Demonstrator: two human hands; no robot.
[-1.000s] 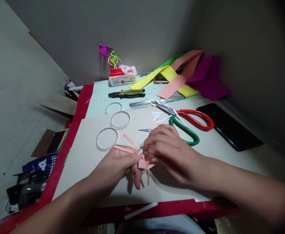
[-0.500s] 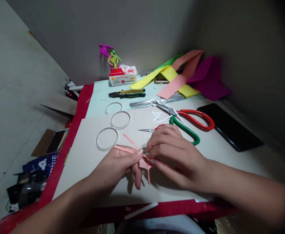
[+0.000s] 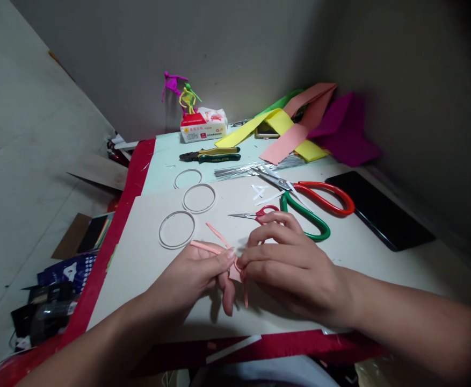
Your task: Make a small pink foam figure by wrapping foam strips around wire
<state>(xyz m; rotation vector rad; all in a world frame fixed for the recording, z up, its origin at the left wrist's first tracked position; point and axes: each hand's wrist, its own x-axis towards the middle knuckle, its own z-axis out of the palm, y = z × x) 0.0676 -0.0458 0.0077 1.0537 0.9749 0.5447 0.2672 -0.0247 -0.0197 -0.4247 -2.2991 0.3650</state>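
Note:
A small pink paper piece (image 3: 236, 273) with thin twisted limbs hangs between my two hands above the table. My left hand (image 3: 205, 269) pinches it between thumb and index finger, and one pink strand sticks out over that hand toward the upper left. My right hand (image 3: 287, 263) has its thumb and fingertips closed on the piece's right side; its other fingers are curled. Just beyond my right hand lie small red-handled scissors (image 3: 255, 214), partly covered by its fingers. Three white rings, the nearest (image 3: 176, 229) among them, rest left of the piece.
Large scissors (image 3: 324, 198) with red and green handles lie behind my right hand, beside a black phone (image 3: 384, 209). Pliers (image 3: 210, 155), wires (image 3: 239, 171), a tissue pack (image 3: 203, 126) bearing small figures (image 3: 187, 100), and coloured paper strips (image 3: 294, 141) are farther back.
My right hand has shifted slightly, its fingers lifting and its fingertips moving left on the pink piece. More of the small scissors' red handle shows. My left hand has barely moved.

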